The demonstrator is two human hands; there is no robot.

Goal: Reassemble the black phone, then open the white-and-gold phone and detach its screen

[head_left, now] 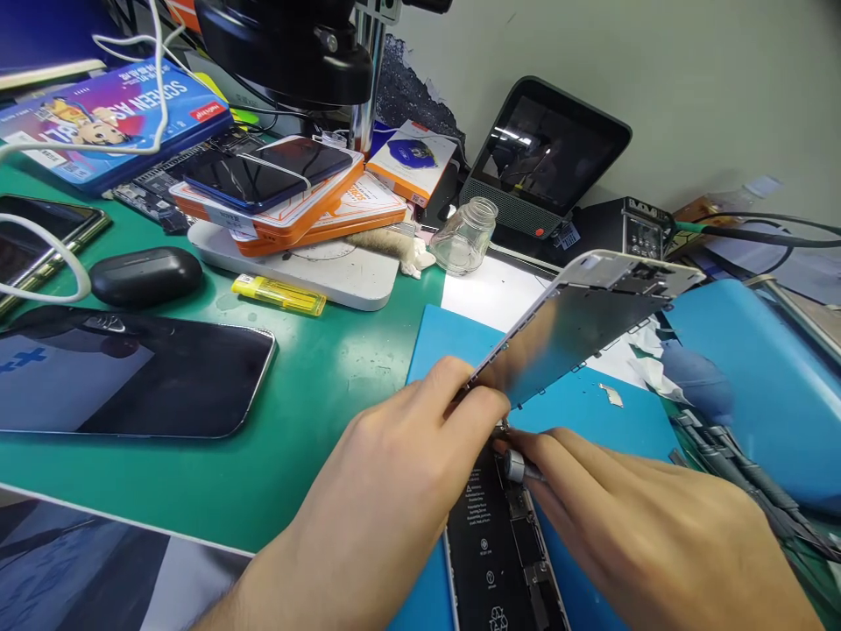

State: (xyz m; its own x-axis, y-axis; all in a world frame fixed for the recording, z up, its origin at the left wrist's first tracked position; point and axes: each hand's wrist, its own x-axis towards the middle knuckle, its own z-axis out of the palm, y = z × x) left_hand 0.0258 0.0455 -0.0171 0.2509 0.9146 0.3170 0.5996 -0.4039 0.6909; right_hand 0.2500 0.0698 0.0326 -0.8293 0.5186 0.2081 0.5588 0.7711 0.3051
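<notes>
My left hand (420,456) is closed on the lower edge of a phone screen (571,324), pinching it between thumb and fingers. The screen stands tilted up with its metal-backed inner side showing. Below it lies the opened phone body (486,543), its black battery and inner parts exposed. My right hand (631,517) is closed around a small tool with a round grey metal end (516,466), beside the top of the phone body. Its fingertips are partly hidden near the screen's lower edge, and so is the tool's other end.
A blue mat (453,342) lies under the phone. Left are a large dark phone (144,377), a black case (145,275) and a yellow container (279,295). Behind stand stacked boxes (282,219), a glass jar (465,237) and a smart display (545,158). Tweezers (742,464) lie right.
</notes>
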